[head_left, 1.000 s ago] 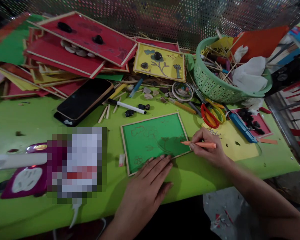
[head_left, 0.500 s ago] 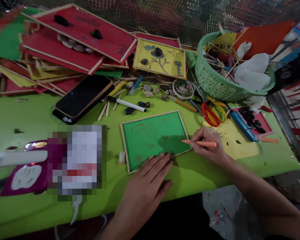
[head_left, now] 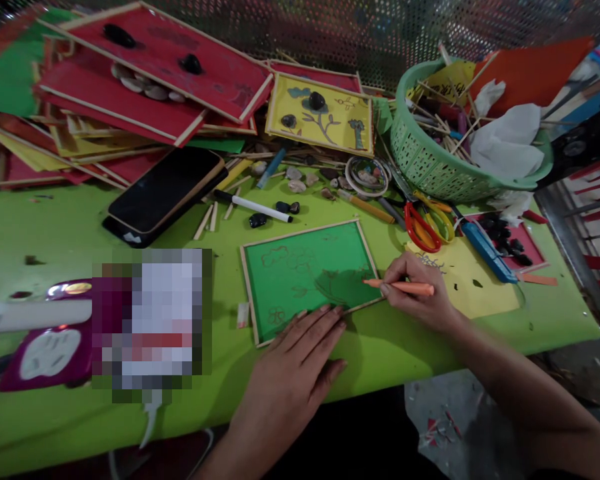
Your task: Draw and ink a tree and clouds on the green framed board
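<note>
A green sheet (head_left: 285, 283) in a thin wooden frame lies on the table before me, with flower and leaf outlines drawn on it. Flat across its lower edge rests my left hand (head_left: 293, 373), fingers stretched out and holding nothing. My right hand (head_left: 420, 290) is closed around an orange marker (head_left: 413, 288) at the sheet's right side. The marker's tip is over the green surface near the right frame strip; whether it touches cannot be made out. Under and beside my right hand is a yellow sheet (head_left: 485, 293) with dark marks.
Red framed panels (head_left: 180, 60) are stacked at the back left, beside a yellow framed picture (head_left: 325, 127). A black phone (head_left: 165, 193), a white marker (head_left: 260, 208), scissors (head_left: 423, 227), a blue cutter (head_left: 490, 253) and a green basket (head_left: 430, 160) of sticks and tissue surround the sheet.
The view has shifted very slightly. Both hands keep nearly the same place, the left flat on the frame's edge and the right with the orange marker.
</note>
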The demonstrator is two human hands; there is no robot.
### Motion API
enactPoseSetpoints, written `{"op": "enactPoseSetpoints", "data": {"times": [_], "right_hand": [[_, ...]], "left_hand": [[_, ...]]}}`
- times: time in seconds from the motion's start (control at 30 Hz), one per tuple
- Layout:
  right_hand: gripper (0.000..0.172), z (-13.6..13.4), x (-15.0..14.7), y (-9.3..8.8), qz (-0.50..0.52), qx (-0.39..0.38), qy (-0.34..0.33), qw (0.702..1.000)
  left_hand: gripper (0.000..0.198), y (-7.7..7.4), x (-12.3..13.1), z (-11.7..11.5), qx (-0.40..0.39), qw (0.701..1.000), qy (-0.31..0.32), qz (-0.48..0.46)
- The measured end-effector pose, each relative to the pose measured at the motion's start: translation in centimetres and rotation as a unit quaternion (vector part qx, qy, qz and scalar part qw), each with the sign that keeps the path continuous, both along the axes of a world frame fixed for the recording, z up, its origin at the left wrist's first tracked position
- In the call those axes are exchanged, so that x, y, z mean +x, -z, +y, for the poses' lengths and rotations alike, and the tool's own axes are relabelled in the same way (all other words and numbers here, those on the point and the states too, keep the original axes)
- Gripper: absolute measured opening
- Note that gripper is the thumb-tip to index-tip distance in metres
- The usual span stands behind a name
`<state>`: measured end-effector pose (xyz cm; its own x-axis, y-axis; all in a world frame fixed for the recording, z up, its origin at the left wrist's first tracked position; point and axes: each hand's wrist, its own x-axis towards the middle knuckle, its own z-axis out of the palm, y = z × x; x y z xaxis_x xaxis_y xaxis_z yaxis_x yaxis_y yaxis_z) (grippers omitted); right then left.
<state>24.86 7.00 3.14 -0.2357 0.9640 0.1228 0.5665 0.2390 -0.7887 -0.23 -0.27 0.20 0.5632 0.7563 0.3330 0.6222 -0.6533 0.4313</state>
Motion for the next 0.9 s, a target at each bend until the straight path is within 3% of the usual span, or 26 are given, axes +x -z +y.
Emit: {"op": "enactPoseSetpoints", "data": {"times": [0.67, 0.9], "right_hand": [[0.017, -0.3, 0.3, -0.5, 0.027, -0.031, -0.034, 0.999], [0.015, -0.1, 0.2, -0.8, 0.067, -0.106, -0.035, 0.991]], "left_hand": [[0.033, 0.1, 0.0, -0.1, -0.011, 1.000, 0.002, -0.003], [0.033, 0.1, 0.0, -0.1, -0.011, 1.000, 0.000, -0.003]]}}
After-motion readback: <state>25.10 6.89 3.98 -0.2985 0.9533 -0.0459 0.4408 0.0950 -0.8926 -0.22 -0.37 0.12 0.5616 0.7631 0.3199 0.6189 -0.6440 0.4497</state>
